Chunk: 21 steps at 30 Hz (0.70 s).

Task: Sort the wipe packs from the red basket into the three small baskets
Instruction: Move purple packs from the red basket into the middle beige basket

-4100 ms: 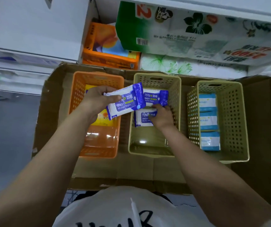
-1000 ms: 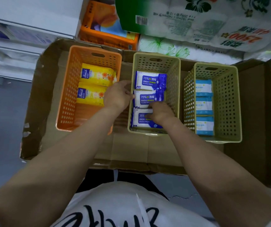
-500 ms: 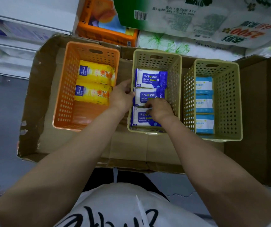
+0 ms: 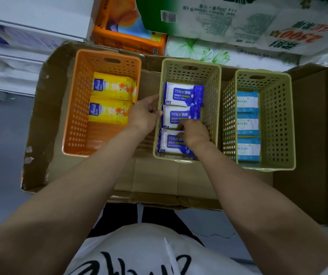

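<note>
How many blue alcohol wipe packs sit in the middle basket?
3, in a row in the middle basket: far pack, centre pack, near pack partly under the right hand. More underneath cannot be ruled out.

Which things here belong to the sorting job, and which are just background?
Job: orange basket, middle basket, right basket, yellow packs, alcohol wipe packs, light blue packs, left hand, right hand.

Background: cardboard tray, orange tissue package, paper roll packs.
</note>
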{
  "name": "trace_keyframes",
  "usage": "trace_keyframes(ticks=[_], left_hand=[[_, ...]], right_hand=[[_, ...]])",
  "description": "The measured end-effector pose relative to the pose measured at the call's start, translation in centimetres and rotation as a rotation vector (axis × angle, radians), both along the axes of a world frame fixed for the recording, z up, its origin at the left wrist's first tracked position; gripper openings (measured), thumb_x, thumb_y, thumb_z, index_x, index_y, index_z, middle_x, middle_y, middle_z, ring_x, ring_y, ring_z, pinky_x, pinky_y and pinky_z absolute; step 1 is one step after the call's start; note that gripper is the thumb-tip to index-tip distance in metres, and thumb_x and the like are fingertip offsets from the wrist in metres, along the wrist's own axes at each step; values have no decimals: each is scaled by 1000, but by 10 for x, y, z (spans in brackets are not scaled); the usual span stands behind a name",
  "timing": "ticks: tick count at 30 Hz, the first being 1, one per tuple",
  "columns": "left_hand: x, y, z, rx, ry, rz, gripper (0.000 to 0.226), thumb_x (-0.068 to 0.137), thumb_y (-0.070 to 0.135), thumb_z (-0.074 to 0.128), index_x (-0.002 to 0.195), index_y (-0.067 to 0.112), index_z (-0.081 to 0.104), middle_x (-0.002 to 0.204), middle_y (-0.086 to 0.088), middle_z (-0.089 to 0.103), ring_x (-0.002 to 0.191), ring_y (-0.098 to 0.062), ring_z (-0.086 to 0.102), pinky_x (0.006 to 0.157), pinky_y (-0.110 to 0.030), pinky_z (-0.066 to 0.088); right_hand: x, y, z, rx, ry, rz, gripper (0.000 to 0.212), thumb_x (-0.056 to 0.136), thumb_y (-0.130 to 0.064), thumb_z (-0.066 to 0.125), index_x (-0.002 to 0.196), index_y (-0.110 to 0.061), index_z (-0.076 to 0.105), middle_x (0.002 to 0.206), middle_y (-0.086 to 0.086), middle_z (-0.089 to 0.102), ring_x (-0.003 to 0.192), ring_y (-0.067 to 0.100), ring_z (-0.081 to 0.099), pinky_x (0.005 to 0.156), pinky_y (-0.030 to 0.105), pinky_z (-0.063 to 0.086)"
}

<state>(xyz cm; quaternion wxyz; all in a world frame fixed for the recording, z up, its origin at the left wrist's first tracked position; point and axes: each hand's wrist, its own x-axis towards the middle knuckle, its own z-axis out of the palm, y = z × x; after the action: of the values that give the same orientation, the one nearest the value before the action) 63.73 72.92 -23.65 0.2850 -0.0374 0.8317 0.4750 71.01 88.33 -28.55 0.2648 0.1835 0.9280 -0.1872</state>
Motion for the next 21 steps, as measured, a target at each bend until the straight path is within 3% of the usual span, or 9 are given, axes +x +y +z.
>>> trace_keyframes(ticks=[3, 7, 12, 15, 18, 21], left_hand=[[1, 1, -1, -3, 16, 10, 54, 92, 12, 65, 142, 30, 50, 115, -9, 65, 108, -21, 63, 88, -40, 57], [3, 2, 0, -33, 44, 4, 53, 93, 15, 65, 142, 27, 49, 106, -4, 63, 103, -17, 62, 69, -19, 50], [2, -8, 21, -42, 15, -23, 55, 94, 21, 65, 145, 16, 45, 122, -4, 64, 115, -20, 59, 77, -21, 50], [-7, -31, 47, -36, 32, -49, 48, 92, 25, 66, 137, 13, 53, 126, -6, 64, 119, -22, 57, 99, -36, 48], [-22, -71, 82, -12, 92, -90, 40, 91, 27, 68, 129, 18, 61, 126, -4, 64, 115, -23, 59, 97, -41, 51], [-35, -128, 122, 0, 273, -114, 36, 88, 25, 72, 123, 20, 66, 120, 0, 66, 107, -18, 64, 89, -30, 50]], right_hand=[[1, -1, -1, 29, 24, 1, 25, 91, -27, 68, 115, -21, 65, 122, 11, 60, 116, 28, 56, 92, 40, 53], [4, -6, 0, 47, 37, 3, 25, 92, -27, 67, 115, -19, 65, 122, 11, 60, 116, 27, 55, 93, 40, 51], [-7, -6, 25, 37, 31, -30, 31, 89, -30, 69, 117, -18, 65, 120, 10, 62, 113, 27, 58, 91, 36, 50], [-22, -4, 62, 12, 70, -61, 39, 90, -33, 68, 126, -19, 62, 127, 8, 62, 115, 27, 58, 92, 35, 48], [-38, -11, 114, 22, 159, -72, 43, 92, -38, 66, 129, -17, 61, 129, 9, 63, 118, 27, 58, 95, 33, 46], [-46, -42, 175, 78, 338, -55, 45, 92, -39, 64, 130, -15, 61, 130, 10, 63, 119, 29, 58, 97, 35, 44]])
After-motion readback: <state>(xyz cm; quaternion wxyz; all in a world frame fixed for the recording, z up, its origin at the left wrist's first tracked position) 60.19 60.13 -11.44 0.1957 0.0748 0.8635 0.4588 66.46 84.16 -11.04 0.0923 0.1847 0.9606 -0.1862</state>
